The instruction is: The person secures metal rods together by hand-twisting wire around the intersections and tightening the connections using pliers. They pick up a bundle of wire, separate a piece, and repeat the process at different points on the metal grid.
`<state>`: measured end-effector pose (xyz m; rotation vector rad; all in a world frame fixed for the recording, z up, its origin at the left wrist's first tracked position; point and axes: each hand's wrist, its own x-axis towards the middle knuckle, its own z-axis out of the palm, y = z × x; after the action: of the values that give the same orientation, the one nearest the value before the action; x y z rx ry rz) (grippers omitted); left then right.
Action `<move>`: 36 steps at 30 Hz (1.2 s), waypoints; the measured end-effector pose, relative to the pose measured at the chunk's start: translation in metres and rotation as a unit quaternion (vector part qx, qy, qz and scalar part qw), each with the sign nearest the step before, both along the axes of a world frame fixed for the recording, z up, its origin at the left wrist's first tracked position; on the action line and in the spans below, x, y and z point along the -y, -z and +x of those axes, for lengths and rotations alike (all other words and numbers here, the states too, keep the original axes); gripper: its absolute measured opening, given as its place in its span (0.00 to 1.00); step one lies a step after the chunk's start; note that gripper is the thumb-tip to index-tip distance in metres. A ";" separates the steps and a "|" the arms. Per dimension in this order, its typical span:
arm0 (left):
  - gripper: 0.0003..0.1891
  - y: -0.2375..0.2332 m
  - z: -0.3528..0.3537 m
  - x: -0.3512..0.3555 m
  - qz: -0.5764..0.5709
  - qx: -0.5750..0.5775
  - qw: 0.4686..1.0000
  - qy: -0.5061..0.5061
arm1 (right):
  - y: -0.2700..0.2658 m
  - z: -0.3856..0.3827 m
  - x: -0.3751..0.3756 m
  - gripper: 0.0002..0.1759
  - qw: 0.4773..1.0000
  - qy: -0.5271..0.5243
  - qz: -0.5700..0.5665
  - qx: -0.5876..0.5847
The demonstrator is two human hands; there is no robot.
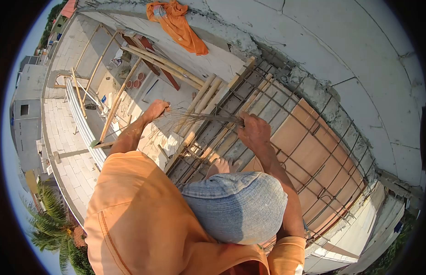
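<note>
A bundle of thin tie wire (208,118) stretches between my two hands above the edge of the formwork. My right hand (255,131) is closed around the gathered end of the bundle. The other end fans out into loose strands toward my left hand (156,110), whose fingers are pinched together at the strand tips. Beneath my right hand lies a rebar grid (309,133), its bars crossing over orange-brown boards (323,165) and grey ones. My bare foot (220,167) rests by the rebar, below my bent knee in blue jeans (236,206).
An orange cloth (178,25) hangs over the block wall (213,43). Wooden poles (206,94) stand beside the formwork edge, with a drop to a lower floor on the left. Down there are leaning timber poles (121,94) and reddish buckets (137,81). A block wall (382,55) rises at right.
</note>
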<state>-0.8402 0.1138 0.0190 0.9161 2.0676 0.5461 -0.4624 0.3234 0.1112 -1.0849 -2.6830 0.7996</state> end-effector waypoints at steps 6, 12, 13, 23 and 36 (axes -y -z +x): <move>0.24 -0.068 -0.009 -0.014 -0.005 -0.149 0.988 0.035 | -0.007 -0.005 -0.001 0.15 0.995 -0.041 -0.056 -0.069; 0.23 -0.101 -0.003 -0.018 -0.001 -0.207 0.975 0.086 | 0.000 0.016 0.036 0.15 0.991 -0.029 -0.124 -0.038; 0.22 -0.104 -0.012 -0.004 -0.026 -0.236 0.965 0.107 | 0.012 0.015 0.047 0.15 0.984 -0.055 -0.160 -0.064; 0.32 -0.197 0.007 0.102 0.037 -0.191 0.972 -0.132 | 0.013 -0.036 0.035 0.17 0.982 -0.125 -0.038 -0.134; 0.27 -0.310 0.146 -0.105 0.254 -0.277 0.905 0.199 | -0.092 -0.041 0.008 0.15 0.963 -0.124 0.048 -0.235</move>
<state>-0.6946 0.2191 0.3289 1.9395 2.1521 0.6657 -0.5036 0.3159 0.2032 -0.4628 -2.4357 0.8303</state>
